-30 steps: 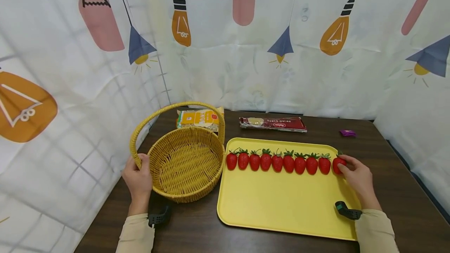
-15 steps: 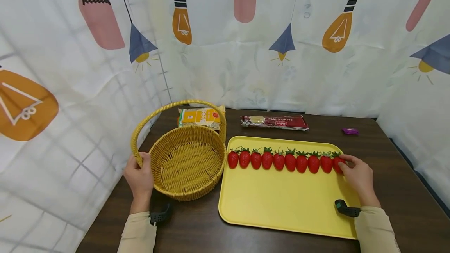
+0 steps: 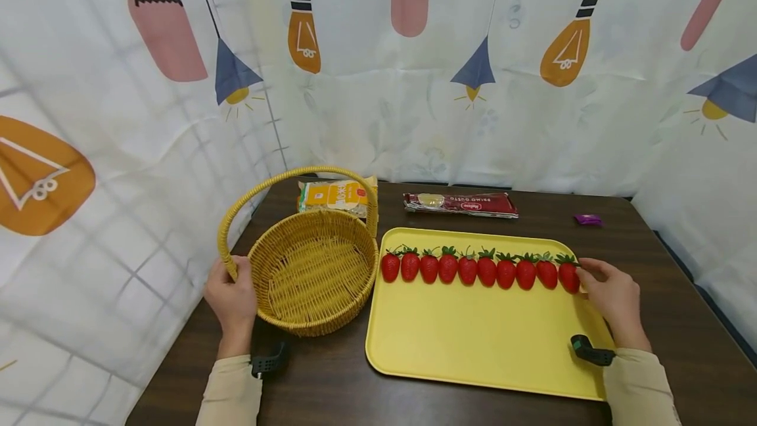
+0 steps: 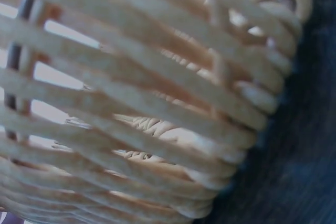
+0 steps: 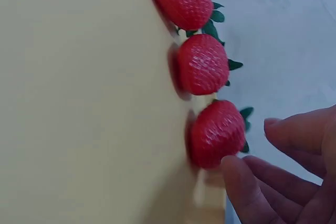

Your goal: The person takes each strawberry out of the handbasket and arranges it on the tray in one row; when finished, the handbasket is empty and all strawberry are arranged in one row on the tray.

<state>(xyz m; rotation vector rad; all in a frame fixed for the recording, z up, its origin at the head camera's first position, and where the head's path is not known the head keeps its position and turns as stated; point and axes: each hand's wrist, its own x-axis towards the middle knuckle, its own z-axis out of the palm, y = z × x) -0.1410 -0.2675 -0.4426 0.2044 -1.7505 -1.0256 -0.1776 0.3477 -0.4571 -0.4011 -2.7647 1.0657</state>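
My left hand (image 3: 232, 294) grips the left base of the handle of a yellow wicker basket (image 3: 315, 329). Woven strands of that basket fill the left wrist view, blurred, and the hand itself is hidden there. To the right lies a yellow tray (image 3: 473, 334) with a row of several red strawberries along its far side. Beside the rightmost strawberry (image 3: 569, 277) is my right hand (image 3: 613, 298). In the right wrist view its thumb and fingers are spread apart, holding nothing. The thumb tip (image 5: 234, 167) is very close to the strawberry; whether they touch I cannot tell.
Behind the basket lies a yellow snack packet (image 3: 337, 197). A long dark-red packet (image 3: 461, 205) lies behind the tray, and a small purple wrapped piece (image 3: 588, 219) is at the back right. Patterned curtains (image 3: 378, 104) enclose the dark table (image 3: 319, 380).
My right hand has let go of the rightmost strawberry and drawn slightly to the right. That strawberry now lies tilted at the row's end. The left hand stays on the basket handle.
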